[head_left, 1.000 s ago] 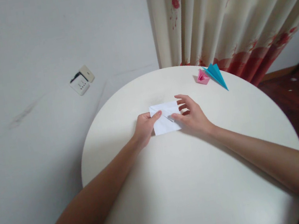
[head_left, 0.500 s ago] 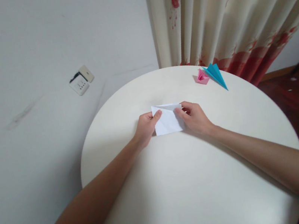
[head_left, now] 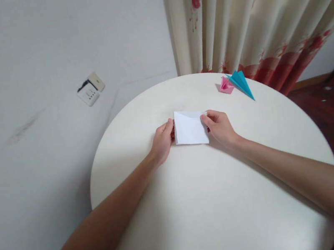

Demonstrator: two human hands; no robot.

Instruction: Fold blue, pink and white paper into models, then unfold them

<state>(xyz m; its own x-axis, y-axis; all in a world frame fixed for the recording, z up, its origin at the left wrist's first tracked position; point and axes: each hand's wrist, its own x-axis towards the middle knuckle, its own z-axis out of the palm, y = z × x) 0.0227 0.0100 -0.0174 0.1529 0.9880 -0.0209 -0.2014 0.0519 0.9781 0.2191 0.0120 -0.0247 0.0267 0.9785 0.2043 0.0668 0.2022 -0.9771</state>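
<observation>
Nearest you, your two forearms run up across the round white table from about 7 and 4 o'clock and meet just past its middle. There your left hand pinches the left edge of a folded white paper, thumb on top and fingers curled under, while your right hand pinches the right edge the same way, thumb pressed near the upper corner. Both grips are narrow and closed on the sheet, one at each side, which keeps it stretched flat between them; its far edge seems tipped slightly up off the tabletop, though you cannot tell how much of the near edge rests on the surface. A faint diagonal crease shows along the top of the paper. Farther out, toward 1 o'clock near the table's rim, a small pink paper figure sits touching a blue folded paper, well apart from your hands and out of their way. Beyond the rim at 12 to 2 o'clock hangs a cream curtain with red flowers, and at 10 o'clock a wall socket sits on the pale wall.
</observation>
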